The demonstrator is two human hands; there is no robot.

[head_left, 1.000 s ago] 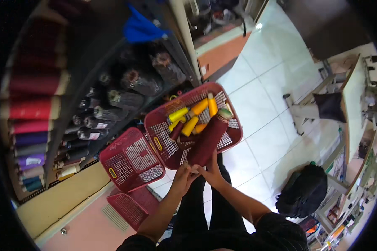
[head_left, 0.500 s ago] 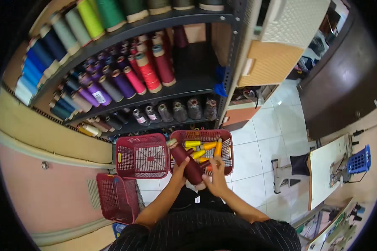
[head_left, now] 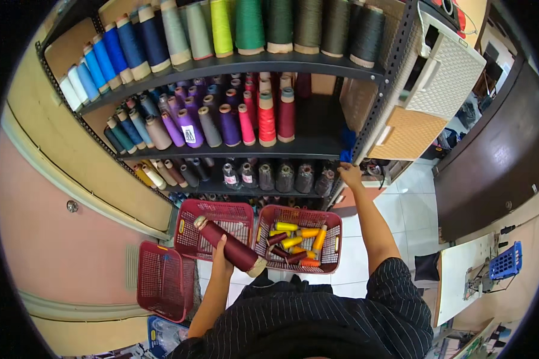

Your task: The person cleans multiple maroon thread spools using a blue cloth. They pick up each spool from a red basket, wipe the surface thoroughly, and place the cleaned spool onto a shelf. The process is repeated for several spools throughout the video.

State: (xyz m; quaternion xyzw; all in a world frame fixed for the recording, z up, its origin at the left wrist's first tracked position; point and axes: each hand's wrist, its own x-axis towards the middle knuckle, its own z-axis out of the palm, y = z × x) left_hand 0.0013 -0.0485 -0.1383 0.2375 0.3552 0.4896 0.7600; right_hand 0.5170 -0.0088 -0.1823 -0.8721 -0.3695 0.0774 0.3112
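My left hand (head_left: 222,256) is wrapped round a large maroon thread cone (head_left: 230,242), which is tilted above the front edges of two red baskets. Farther off to the right, my right hand (head_left: 350,175) has its fingers curled at the black shelf post (head_left: 370,128), just under a blue cloth (head_left: 347,143) hanging there. In the right-hand red basket (head_left: 336,263) lie several yellow, orange and maroon thread spools (head_left: 291,242). The left-hand red basket (head_left: 188,214) is partly hidden by the maroon cone.
Black shelving (head_left: 317,146) ahead carries rows of colored thread cones (head_left: 266,122). Another red basket (head_left: 153,281) stands at the left, near a pink door (head_left: 48,239). To the right are woven-front drawers (head_left: 407,133) and a white-topped table (head_left: 461,278) with a blue basket (head_left: 505,261).
My right hand has left the maroon cone and reached up and right to the shelf post. My left hand still holds the cone, now farther left. The view has tilted upward.
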